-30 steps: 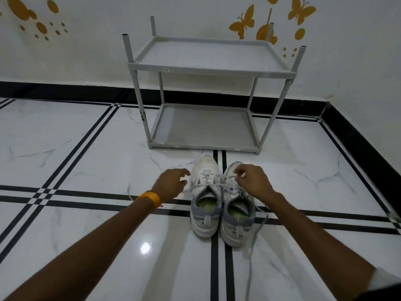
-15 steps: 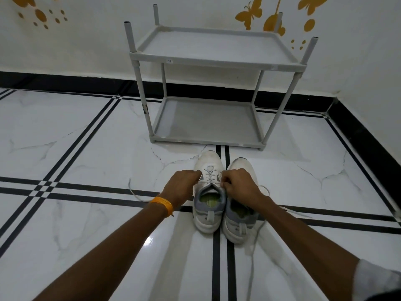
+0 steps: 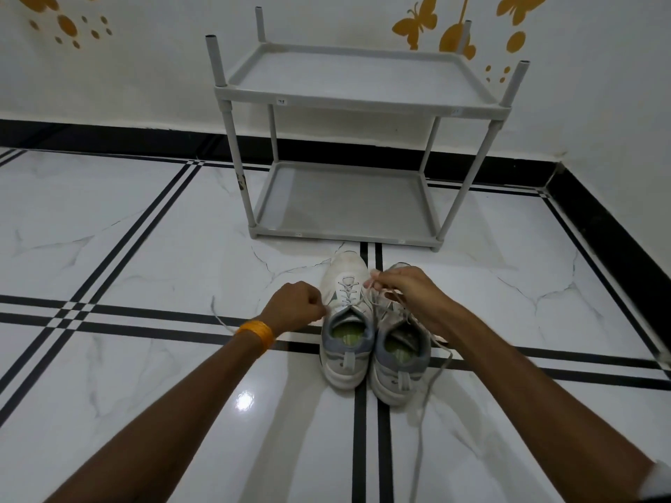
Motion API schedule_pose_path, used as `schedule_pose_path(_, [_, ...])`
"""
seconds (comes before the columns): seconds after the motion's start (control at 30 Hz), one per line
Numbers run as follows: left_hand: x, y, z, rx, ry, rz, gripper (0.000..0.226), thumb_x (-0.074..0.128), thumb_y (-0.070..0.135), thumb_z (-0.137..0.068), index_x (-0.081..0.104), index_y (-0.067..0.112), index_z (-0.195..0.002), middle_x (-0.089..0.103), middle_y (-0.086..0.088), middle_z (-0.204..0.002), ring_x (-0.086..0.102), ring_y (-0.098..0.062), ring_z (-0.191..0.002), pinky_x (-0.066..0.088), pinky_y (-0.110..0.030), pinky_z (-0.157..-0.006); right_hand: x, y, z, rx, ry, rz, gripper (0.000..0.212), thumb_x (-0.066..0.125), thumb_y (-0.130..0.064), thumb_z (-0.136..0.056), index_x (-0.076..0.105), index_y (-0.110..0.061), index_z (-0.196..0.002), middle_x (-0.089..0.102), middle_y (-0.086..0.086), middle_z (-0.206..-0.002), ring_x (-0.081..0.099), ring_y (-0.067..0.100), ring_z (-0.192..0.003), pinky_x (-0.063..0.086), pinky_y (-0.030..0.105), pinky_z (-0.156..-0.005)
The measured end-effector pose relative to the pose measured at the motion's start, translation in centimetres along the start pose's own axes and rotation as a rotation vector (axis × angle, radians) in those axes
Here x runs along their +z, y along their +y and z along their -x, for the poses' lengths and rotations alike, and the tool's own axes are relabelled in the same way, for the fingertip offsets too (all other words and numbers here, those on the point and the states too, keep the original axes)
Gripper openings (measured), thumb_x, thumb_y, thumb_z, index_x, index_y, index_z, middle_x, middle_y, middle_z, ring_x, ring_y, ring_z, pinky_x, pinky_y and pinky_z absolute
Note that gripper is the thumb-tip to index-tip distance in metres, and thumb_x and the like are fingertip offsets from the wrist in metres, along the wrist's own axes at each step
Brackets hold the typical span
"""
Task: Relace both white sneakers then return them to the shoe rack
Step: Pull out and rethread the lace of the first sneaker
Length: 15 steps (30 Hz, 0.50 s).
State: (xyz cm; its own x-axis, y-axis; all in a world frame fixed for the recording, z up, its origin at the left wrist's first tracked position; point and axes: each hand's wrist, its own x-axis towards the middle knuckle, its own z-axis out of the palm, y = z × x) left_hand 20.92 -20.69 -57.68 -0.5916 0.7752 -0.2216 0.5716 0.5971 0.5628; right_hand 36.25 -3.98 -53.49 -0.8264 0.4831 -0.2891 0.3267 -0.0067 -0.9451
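Two white sneakers stand side by side on the floor, toes toward the rack: the left sneaker [image 3: 346, 323] and the right sneaker [image 3: 399, 361], both with grey heels and green insoles. My left hand [image 3: 296, 308], fisted, pinches one end of the left sneaker's lace just left of that shoe. My right hand [image 3: 403, 286] pinches the other end above the right sneaker's toe and hides most of that toe. A loose lace [image 3: 426, 397] trails from the right sneaker toward me.
A grey two-shelf shoe rack [image 3: 348, 103] stands against the wall just beyond the sneakers, both shelves bare. The floor is glossy white marble with black lines. A black skirting runs along the back wall and the right wall [image 3: 599, 219].
My hands have drawn apart from the left sneaker's tongue, the left going left and the right going up and right, pulling the lace ends outward.
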Motion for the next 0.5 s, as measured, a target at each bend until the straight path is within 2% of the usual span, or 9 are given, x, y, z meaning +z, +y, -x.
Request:
schedule_pose_path(0.1, [-1.6, 0.7, -0.1, -0.067, -0.063, 0.533, 0.025, 0.065, 0.029, -0.088, 0.077, 0.007, -0.085, 0.074, -0.005, -0.095, 0.064, -0.018, -0.094, 0.047, -0.026, -0.079, 0.9, 0.3, -0.8, 0.027, -0.049, -0.321, 0.025, 0.055, -0.022, -0.096, 0.071, -0.005, -0.088, 0.073, 0.014, -0.110, 0.066, 0.026, -0.106, 0.047, 0.038, -0.098])
schedule_pose_path(0.13, [-1.7, 1.1, 0.0, -0.073, -0.063, 0.675, 0.024, 0.063, 0.026, -0.090, 0.076, 0.006, -0.092, 0.074, -0.005, -0.101, 0.064, -0.018, -0.100, 0.048, -0.026, -0.085, 1.4, 0.6, -1.1, 0.026, -0.051, -0.371, 0.023, 0.052, -0.019, -0.097, 0.069, -0.003, -0.094, 0.072, 0.016, -0.110, 0.067, 0.027, -0.108, 0.049, 0.038, -0.098])
schedule_pose_path(0.2, [-1.4, 1.9, 0.1, -0.072, -0.056, 0.873, 0.024, 0.058, 0.021, -0.094, 0.074, 0.003, -0.100, 0.073, -0.008, -0.103, 0.067, -0.018, -0.099, 0.051, -0.028, -0.091, 2.3, 1.0, -1.4, 0.031, -0.029, -0.410, 0.020, 0.050, -0.014, -0.098, 0.067, -0.003, -0.101, 0.072, 0.018, -0.109, 0.068, 0.030, -0.107, 0.053, 0.038, -0.094])
schedule_pose_path(0.3, [0.1, 2.8, 0.4, -0.040, -0.029, 1.006, 0.022, 0.060, 0.019, -0.093, 0.071, 0.003, -0.103, 0.072, -0.015, -0.104, 0.069, -0.024, -0.098, 0.056, -0.030, -0.088, 3.0, 1.4, -1.6, 0.037, 0.042, -0.343, 0.019, 0.054, -0.005, -0.094, 0.070, -0.007, -0.104, 0.073, 0.017, -0.105, 0.070, 0.029, -0.100, 0.057, 0.038, -0.088])
schedule_pose_path(0.4, [1.9, 2.9, 0.2, 0.025, 0.100, 1.021, 0.022, 0.067, 0.020, -0.089, 0.071, 0.004, -0.103, 0.073, -0.015, -0.101, 0.070, -0.028, -0.096, 0.059, -0.035, -0.086, 3.4, 1.8, -1.6, 0.005, 0.128, -0.197, 0.019, 0.061, 0.000, -0.090, 0.074, -0.013, -0.092, 0.075, 0.010, -0.092, 0.072, 0.022, -0.086, 0.059, 0.029, -0.076])
schedule_pose_path(0.5, [2.7, 3.4, -0.3, 0.026, 0.249, 0.967, 0.019, 0.070, 0.019, -0.087, 0.073, 0.006, -0.099, 0.075, -0.012, -0.095, 0.071, -0.026, -0.092, 0.059, -0.033, -0.080, 3.7, 2.3, -1.6, -0.010, 0.197, -0.119, 0.013, 0.071, -0.001, -0.083, 0.073, -0.008, -0.094, 0.075, 0.013, -0.090, 0.073, 0.028, -0.084, 0.061, 0.035, -0.077])
